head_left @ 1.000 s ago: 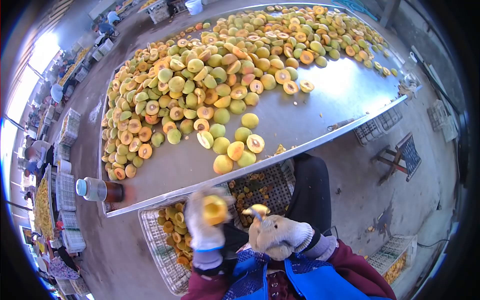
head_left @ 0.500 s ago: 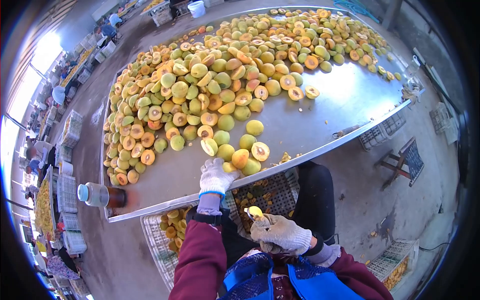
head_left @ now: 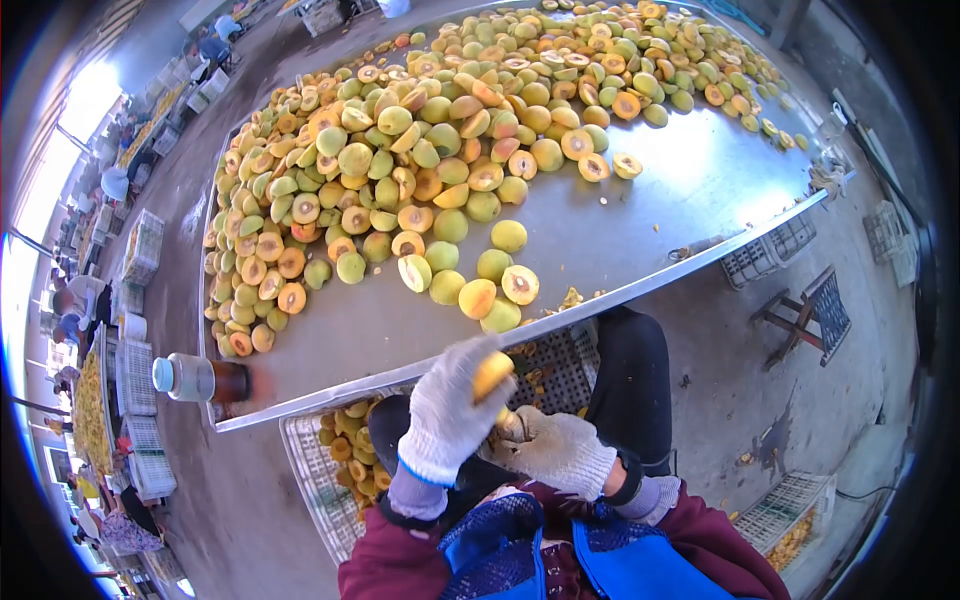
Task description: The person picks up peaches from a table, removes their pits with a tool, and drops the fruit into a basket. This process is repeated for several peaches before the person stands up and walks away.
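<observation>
My gloved left hand [head_left: 452, 405] is closed on a yellow fruit half [head_left: 492, 376], held above my lap in front of the table edge. Just to its right and touching or nearly touching it, my gloved right hand [head_left: 555, 450] is closed, with a small yellow piece at its fingertips; any tool in it is hidden. Beyond both hands, a large heap of halved green and orange fruit [head_left: 440, 140] covers much of the metal table [head_left: 340, 350]. Several fruit pieces lie near its front edge, one a cut half [head_left: 520, 284] facing up.
A bottle of dark liquid [head_left: 200, 379] stands at the table's left corner. Below the edge are a crate of fruit halves [head_left: 330, 490] and a dark crate with scraps [head_left: 560, 365]. A folding stool [head_left: 810, 315] is at right. Other people sit along tables at far left.
My left hand has come back from the table edge to my right hand, now with a fruit half in it. One fruit from the near-edge group is gone.
</observation>
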`<action>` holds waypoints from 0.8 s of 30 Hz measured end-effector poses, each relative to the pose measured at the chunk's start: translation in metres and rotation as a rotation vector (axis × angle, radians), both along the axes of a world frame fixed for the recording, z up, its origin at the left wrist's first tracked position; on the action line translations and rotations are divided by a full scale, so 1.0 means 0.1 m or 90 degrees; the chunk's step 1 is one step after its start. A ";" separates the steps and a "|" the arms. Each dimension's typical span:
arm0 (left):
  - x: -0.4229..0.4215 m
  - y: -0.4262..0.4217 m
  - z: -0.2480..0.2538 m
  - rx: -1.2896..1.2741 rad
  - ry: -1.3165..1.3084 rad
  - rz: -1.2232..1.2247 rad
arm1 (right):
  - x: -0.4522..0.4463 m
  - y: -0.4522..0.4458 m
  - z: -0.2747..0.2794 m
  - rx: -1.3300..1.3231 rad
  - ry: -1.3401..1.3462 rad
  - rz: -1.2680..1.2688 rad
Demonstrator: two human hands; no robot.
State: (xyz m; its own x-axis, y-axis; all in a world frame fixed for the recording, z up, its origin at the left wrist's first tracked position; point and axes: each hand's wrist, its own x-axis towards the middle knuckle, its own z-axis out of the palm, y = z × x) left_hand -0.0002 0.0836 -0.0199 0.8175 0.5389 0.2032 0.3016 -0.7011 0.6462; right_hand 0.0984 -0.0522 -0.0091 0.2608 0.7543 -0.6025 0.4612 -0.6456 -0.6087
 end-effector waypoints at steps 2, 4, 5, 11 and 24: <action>-0.01 0.01 -0.15 -0.233 -0.098 0.113 | 0.01 -0.07 0.02 0.014 -0.005 -0.010; -0.08 0.05 -0.20 -0.609 -0.197 0.223 | 0.01 -0.13 0.05 0.054 -0.015 -0.035; -0.11 0.03 -0.19 -0.610 -0.196 0.224 | 0.00 -0.15 0.05 0.053 -0.015 -0.035; -0.24 -0.17 -0.13 -0.865 -0.310 0.090 | -0.09 -0.15 0.06 0.206 0.020 -0.098; -0.12 -0.62 0.09 -0.601 -0.399 0.166 | -0.12 -0.23 0.17 0.150 0.144 -0.096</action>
